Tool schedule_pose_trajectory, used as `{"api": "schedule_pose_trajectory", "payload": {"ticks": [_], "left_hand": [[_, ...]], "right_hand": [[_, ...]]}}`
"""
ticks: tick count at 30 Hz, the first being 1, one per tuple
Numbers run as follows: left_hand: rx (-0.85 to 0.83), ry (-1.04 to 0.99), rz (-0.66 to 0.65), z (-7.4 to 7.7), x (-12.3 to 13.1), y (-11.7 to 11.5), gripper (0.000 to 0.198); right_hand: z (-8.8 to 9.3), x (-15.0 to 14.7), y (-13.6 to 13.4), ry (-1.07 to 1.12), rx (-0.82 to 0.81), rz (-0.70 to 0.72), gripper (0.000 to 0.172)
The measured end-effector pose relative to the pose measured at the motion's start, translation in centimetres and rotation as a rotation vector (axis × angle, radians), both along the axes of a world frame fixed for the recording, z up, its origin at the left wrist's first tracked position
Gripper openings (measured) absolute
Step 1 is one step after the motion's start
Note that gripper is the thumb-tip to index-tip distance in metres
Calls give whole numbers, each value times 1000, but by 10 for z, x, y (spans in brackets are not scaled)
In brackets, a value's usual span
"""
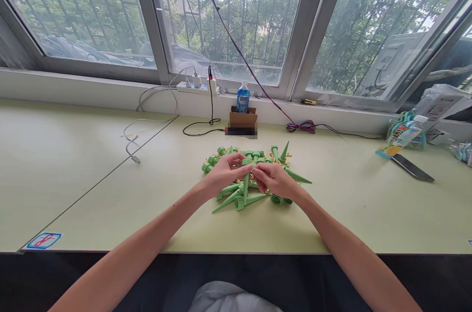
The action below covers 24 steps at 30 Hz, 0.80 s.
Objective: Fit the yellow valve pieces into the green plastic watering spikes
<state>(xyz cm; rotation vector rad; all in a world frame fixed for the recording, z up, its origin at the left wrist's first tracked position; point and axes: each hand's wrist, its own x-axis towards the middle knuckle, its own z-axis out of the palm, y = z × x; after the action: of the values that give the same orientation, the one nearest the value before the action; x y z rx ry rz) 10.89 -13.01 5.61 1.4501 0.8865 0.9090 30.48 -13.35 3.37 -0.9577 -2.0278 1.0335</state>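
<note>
My left hand (229,170) grips a green plastic plant watering spike (246,186) near its wide capped end, with the point hanging down. Close against it, my right hand (275,179) is closed, thumb and fingers pinched at the side of that spike's upper part. Whatever small piece sits in the right fingertips is too small to make out. Under and around both hands lies a pile of similar green spikes (254,200), some with round caps. Small yellowish pieces (288,155) show among them at the back.
Behind the pile stands a blue-labelled bottle (243,98) in a small cardboard box (244,116). A power strip (191,88) with cables lies on the sill. A white cable (134,154) rests at left. On the right are a phone (413,168), a drink bottle (401,139) and a coiled wire (301,127).
</note>
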Motion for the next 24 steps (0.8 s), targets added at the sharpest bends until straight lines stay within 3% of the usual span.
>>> {"api": "schedule_pose_trajectory", "payload": {"ticks": [17, 24], "left_hand": [[75, -1, -71, -1, -1, -1, 38], [126, 2, -97, -1, -1, -2, 34]], "right_hand": [[-1, 2, 1, 28, -121, 79, 50], [-2, 2, 4, 129, -257, 144, 49]]}}
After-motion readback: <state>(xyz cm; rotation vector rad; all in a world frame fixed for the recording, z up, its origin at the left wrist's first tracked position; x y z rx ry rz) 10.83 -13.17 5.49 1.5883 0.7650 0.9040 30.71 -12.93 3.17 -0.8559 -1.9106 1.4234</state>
